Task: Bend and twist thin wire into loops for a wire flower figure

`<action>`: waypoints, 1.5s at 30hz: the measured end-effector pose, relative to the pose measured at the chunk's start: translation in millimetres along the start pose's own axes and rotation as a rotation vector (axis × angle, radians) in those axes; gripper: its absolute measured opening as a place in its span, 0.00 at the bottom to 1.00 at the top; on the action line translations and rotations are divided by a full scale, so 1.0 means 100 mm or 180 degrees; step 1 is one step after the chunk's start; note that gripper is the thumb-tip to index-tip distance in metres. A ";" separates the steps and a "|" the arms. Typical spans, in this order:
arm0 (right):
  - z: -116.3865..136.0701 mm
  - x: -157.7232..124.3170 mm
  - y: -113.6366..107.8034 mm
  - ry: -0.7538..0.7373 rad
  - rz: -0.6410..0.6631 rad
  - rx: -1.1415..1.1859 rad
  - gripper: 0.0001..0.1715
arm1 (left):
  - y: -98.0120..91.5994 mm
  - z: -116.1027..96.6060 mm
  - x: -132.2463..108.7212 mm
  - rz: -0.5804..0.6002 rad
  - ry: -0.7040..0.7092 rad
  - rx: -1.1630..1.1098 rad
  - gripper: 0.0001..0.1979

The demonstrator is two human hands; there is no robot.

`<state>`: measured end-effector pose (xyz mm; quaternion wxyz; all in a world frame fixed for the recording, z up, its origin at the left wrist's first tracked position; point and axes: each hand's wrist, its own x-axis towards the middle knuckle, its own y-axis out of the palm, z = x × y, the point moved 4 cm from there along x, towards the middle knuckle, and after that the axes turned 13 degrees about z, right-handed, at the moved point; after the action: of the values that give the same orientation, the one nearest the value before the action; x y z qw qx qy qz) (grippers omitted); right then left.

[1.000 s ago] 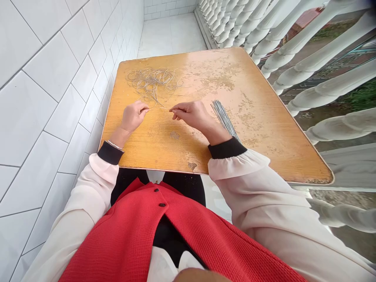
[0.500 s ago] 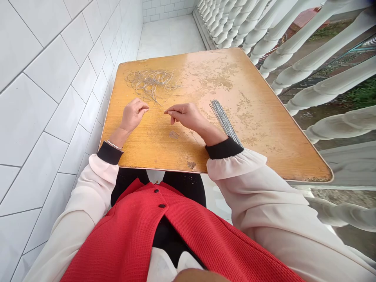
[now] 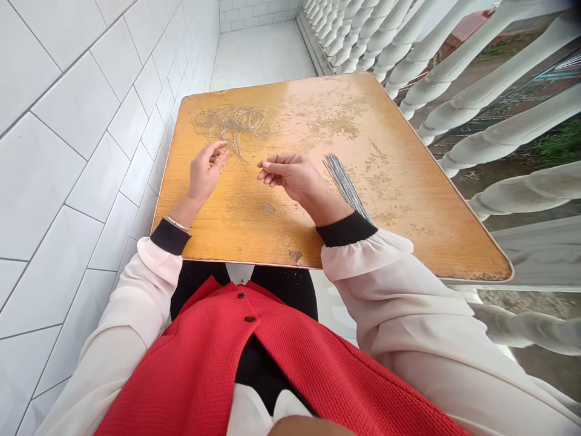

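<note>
Left hand opened toward the wire tangle; right hand curled, its grasp not discernible.

A second ago a thin strand was stretched between both hands at centre frame; now the left hand's fingers are released and extended up toward the tangle's lower edge, nearly touching its trailing strands. The right hand's fingertips are pinched loosely together, but whether a strand is held cannot be told. The strand seems to have been let go, and a fresh one is judged to be sought. The tangle lies in the upper left of the table. A bundle of straight wires lies just right of the right wrist. Tiled wall at left, balusters at upper right.
</note>
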<state>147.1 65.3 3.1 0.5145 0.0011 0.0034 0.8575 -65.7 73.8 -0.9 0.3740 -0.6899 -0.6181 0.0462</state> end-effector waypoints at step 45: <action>-0.01 0.01 0.07 0.0082 -0.0231 0.1464 0.10 | 0.21 -0.20 -0.18 0.0652 -0.0092 -0.1531 0.35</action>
<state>140.6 62.8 1.7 0.5312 0.1072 0.2053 0.8150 -42.0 49.8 -5.8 0.1837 -0.8173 -0.5435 -0.0545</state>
